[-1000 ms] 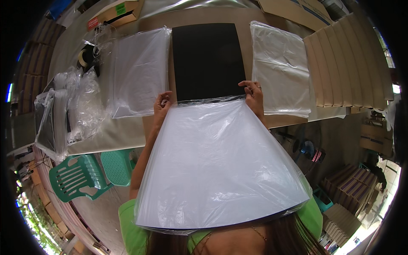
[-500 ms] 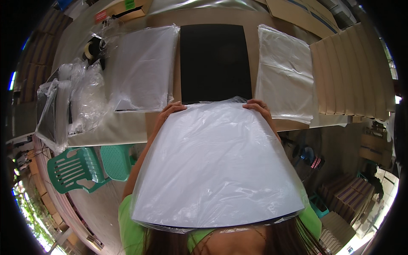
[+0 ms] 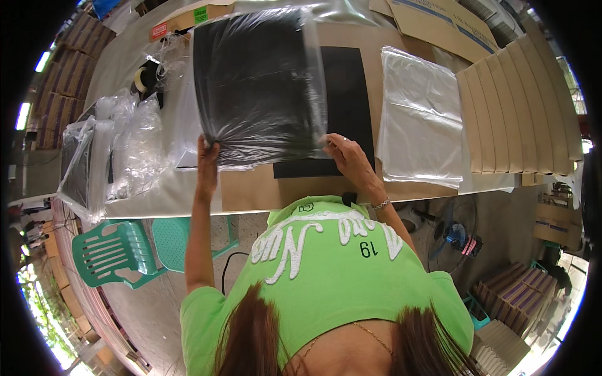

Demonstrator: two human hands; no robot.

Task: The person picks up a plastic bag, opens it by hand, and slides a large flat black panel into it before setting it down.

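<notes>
- two black sheets (image 3: pixel 260 88) (image 3: pixel 348 94), eleven and one o'clock;
- one cream tape roll (image 3: pixel 138 79), ten o'clock;
- one slatted green chair (image 3: pixel 134 241), one green stool (image 3: pixel 171 242), eight o'clock;
- one electric fan (image 3: pixel 456 235), four o'clock

One near fisheye view from head height, steeply downward over a green shirt (image 3: pixel 332 276) onto the worktable (image 3: pixel 179 193)
</notes>
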